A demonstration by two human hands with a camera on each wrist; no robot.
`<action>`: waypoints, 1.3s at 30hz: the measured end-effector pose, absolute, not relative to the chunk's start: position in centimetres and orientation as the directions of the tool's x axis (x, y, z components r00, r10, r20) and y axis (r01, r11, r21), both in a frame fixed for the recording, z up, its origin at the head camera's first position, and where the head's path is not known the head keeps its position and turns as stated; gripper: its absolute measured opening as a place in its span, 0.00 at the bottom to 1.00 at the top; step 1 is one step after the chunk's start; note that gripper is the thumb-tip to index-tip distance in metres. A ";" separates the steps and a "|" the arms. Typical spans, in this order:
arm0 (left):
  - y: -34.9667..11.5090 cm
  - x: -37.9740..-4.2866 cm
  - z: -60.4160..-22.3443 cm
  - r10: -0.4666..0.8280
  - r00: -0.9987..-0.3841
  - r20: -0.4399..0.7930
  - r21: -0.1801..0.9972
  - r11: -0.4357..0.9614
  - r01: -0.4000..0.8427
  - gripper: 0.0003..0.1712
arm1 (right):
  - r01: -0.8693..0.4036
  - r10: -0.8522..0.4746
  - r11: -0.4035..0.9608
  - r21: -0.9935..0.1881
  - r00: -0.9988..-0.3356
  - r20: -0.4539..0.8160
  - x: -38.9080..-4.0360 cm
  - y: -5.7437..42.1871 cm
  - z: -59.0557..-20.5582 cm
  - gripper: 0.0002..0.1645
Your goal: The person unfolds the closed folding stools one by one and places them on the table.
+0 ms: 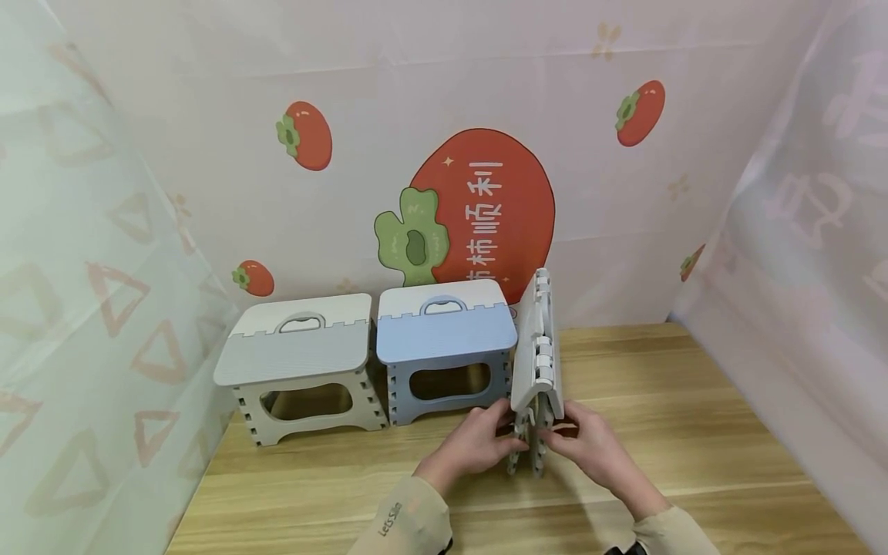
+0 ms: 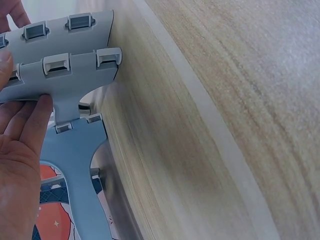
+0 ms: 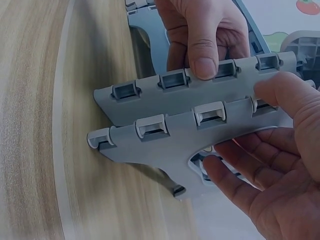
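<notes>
A grey folding step stool (image 1: 529,351) stands partly folded on the table, its top bent upward along the hinged middle. Its two leg panels (image 3: 172,142) lie close together with a narrow gap between them. My left hand (image 1: 479,441) grips the near edge of the left panel, its thumb on the hinge edge and fingers curled around the outer side. From the other side, my right hand (image 1: 590,447) holds the right panel, thumb on the edge and fingers wrapping behind it. Both hands appear close together in the right wrist view.
Just left of the held stool stands an unfolded blue-and-white stool (image 1: 444,335). Farther left is an unfolded grey-and-white stool (image 1: 294,354). The wood-grain table (image 1: 659,432) ends against a printed backdrop (image 1: 229,154), with sheets hanging on both sides.
</notes>
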State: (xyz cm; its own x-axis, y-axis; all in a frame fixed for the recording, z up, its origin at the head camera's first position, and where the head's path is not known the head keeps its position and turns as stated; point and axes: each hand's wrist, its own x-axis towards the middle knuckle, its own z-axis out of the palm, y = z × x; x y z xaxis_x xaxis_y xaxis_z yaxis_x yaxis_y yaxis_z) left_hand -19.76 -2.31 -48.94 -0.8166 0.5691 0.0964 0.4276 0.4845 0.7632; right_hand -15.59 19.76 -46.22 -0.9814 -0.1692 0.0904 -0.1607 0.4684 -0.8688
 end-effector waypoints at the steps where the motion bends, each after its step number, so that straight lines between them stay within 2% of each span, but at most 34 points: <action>1: -2.3 -19.8 -48.9 0.570 -0.816 0.098 0.763 0.483 0.429 0.28 | -0.161 -0.170 0.468 -0.869 -0.981 0.090 -15.6 19.8 -46.2 0.21; 39: -2.3 -19.9 -49.2 0.600 -0.791 0.118 0.775 0.442 0.451 0.28 | -0.149 -0.148 0.480 -0.865 -0.985 0.088 -15.0 21.2 -46.0 0.18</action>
State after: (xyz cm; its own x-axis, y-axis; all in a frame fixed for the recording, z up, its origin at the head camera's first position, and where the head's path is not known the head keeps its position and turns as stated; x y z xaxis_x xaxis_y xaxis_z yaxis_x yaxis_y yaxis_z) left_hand -19.90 -2.27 -49.16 -0.7914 0.5998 0.1183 0.4512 0.4424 0.7751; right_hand -14.98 21.22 -45.99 -0.9850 -0.1481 0.0880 -0.1494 0.4795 -0.8647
